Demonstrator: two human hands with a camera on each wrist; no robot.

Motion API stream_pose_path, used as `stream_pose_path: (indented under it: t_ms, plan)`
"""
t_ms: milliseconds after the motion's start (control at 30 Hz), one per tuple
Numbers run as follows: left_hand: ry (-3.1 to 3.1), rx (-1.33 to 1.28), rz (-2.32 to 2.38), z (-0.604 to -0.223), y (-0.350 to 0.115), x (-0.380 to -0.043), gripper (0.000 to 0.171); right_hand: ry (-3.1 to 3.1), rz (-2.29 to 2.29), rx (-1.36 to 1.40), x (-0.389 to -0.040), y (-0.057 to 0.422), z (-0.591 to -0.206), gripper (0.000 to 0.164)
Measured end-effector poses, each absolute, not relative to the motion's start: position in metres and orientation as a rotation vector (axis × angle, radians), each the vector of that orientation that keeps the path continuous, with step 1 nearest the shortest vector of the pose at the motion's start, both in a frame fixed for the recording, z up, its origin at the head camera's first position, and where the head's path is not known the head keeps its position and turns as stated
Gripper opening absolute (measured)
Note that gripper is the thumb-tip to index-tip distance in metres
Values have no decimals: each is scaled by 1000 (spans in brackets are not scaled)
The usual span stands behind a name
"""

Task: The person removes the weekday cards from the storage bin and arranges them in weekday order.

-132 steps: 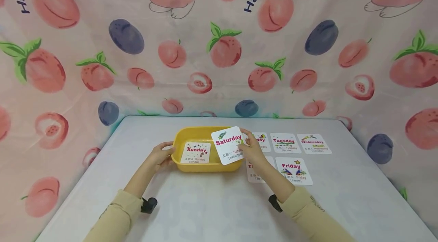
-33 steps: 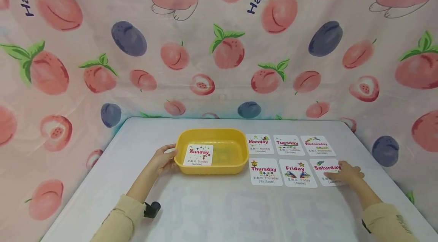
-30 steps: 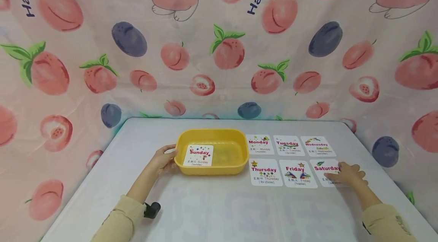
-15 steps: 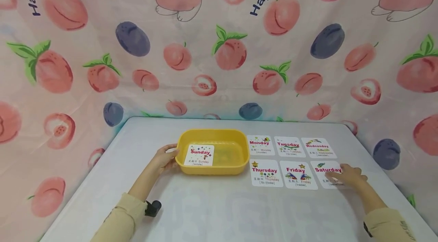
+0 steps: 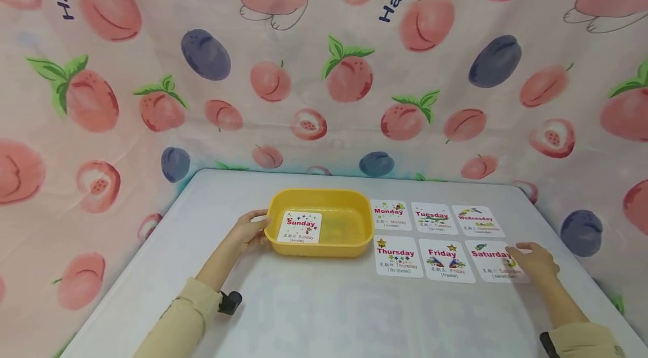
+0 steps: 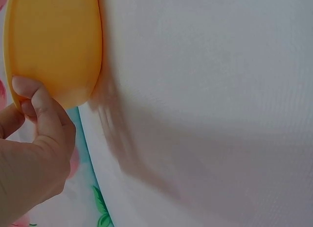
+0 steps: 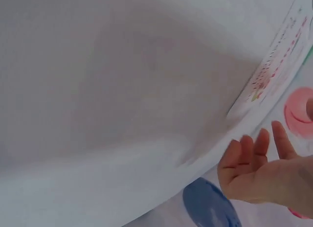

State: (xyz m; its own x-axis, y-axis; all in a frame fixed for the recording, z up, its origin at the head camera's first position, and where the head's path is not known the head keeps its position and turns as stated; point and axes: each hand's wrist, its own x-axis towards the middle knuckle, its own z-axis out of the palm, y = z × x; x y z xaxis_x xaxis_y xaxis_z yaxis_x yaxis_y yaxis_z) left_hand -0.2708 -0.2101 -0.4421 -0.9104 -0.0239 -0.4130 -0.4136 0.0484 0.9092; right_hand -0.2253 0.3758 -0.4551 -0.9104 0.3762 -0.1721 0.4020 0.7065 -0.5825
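Note:
My left hand [image 5: 250, 229] pinches the left rim of a yellow plastic tray [image 5: 349, 249]; the left wrist view shows thumb and fingers on that rim. Inside the tray, at its left, lies a white "Sunday" card [image 5: 301, 228]. My right hand [image 5: 538, 264] is at the right edge of the "Saturday" card [image 5: 493, 262], holding nothing, its fingers loosely curled. In the right wrist view a gap shows between the fingers and the cards. The "Saturday" card lies flat, its lower right partly shadowed.
Right of the tray, a back row holds the "Monday" [image 5: 391, 215], "Tuesday" [image 5: 433, 219] and "Wednesday" [image 5: 478, 222] cards. In front of them lie "Thursday" [image 5: 397, 258] and "Friday" [image 5: 448, 262]. A peach-patterned cloth [image 5: 344, 138] hangs behind the white table [image 5: 314, 313].
The right hand carried the "Saturday" card from above the tray to the right end of the front row, let go and drew back slightly rightward. My left hand stays on the tray.

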Motion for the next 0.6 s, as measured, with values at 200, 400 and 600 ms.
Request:
stream_pose_path:
  t_ms: [200, 400, 600]
  plan:
    - [2056, -460, 1913, -443, -209, -271, 45, 3025, -1176, 669, -239, 368, -466, 42]
    - [2037, -455, 1930, -442, -211, -270, 46, 3039, -1313, 497, -236, 320, -449, 36]
    - [2044, -452, 1932, -441, -210, -270, 46, 2954, -1365, 395, -232, 281, -428, 33]
